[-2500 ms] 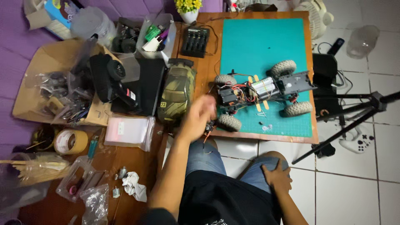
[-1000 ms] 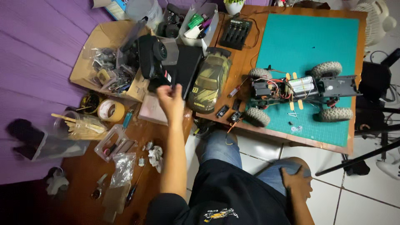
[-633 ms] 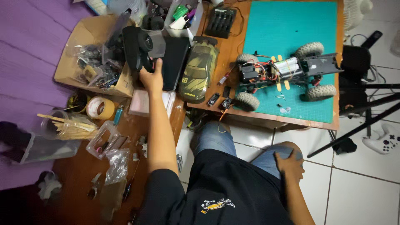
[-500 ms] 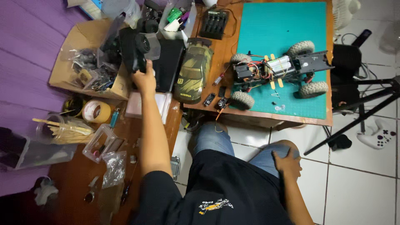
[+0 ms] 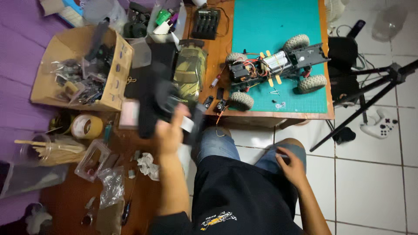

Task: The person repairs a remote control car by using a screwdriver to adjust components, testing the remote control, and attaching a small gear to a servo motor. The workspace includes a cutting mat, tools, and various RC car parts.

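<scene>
Two hands are in view, both belonging to the seated person. The left hand (image 5: 169, 130) is closed around a bulky black device (image 5: 163, 102), gripping it from below; the device is blurred and its exact kind cannot be told. It sits above the edge of the wooden table (image 5: 217, 52), just beside the olive car body shell (image 5: 190, 72). The right hand (image 5: 291, 164) rests on the right knee, fingers loosely spread, holding nothing. On the green cutting mat (image 5: 278, 26) stands the stripped model car chassis (image 5: 274, 69), well apart from both hands. A cardboard box (image 5: 115, 69) of parts lies to the left.
</scene>
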